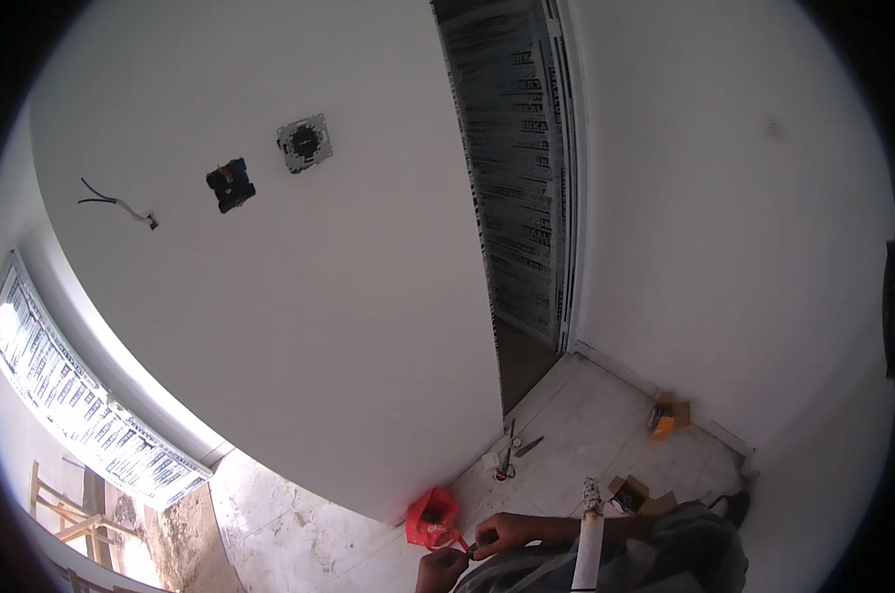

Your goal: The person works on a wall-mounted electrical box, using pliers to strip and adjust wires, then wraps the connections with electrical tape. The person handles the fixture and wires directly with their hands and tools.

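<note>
Head view shows a switch frame [304,144] apparently fitted, wires [120,206] bare, upper left; left hand [442,570] and right hand [502,534] meet bottom centre, grips unclear.

Item 1: small dark object [472,550], held between the fingers of the left hand [442,569] and the right hand [503,534]; lower centre of the frame, near the bottom edge; mostly covered, its kind and exact shape too small to tell. Item 2: red bag or pouch [415,522], just beyond the hands, lower centre; mouth open, interior dark, sides creased; a narrow red strip reaches toward Item 1, whether attached to either unclear.
</note>
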`<state>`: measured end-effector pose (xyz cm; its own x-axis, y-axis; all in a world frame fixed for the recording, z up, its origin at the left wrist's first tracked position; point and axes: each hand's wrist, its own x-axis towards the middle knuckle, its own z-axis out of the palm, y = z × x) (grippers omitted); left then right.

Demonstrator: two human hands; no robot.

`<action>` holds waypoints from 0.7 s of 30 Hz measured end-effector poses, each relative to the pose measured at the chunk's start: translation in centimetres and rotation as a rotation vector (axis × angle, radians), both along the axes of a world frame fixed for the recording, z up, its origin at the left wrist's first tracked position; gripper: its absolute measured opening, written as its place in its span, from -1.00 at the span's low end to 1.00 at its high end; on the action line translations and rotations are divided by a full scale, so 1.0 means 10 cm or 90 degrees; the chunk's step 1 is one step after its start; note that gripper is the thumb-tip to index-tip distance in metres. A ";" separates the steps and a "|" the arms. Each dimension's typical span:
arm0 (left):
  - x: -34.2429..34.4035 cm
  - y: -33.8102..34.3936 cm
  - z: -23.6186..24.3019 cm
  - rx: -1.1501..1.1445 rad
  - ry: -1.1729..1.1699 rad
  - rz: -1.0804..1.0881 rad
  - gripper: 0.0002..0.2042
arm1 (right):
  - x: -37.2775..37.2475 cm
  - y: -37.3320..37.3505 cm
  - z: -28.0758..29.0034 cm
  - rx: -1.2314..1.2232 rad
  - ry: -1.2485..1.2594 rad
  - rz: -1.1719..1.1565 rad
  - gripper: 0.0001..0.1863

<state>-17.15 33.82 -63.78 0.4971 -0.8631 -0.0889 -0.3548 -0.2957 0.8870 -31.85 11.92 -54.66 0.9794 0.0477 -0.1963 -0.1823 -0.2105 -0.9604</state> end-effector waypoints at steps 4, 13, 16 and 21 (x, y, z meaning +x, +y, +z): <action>-0.08 -0.07 0.04 -0.023 0.094 0.048 -0.88 | 0.00 -0.03 -0.04 -0.022 -0.002 0.025 -0.50; -0.16 -0.17 0.35 -0.104 0.051 0.028 -0.90 | -0.03 0.00 -0.12 0.023 -0.009 0.002 -0.57; -0.14 -0.15 0.41 -0.054 -0.057 0.022 -0.89 | -0.07 0.02 0.01 0.071 -0.015 -0.019 -0.67; -0.10 -0.17 0.68 -0.059 0.200 0.069 -0.94 | -0.06 0.00 -0.08 0.080 0.006 -0.041 -0.67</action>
<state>-18.14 32.15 -56.97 0.5469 -0.8186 -0.1754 -0.0310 -0.2292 0.9729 -32.44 11.96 -55.46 0.9794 0.0102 -0.2017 -0.2004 -0.0763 -0.9767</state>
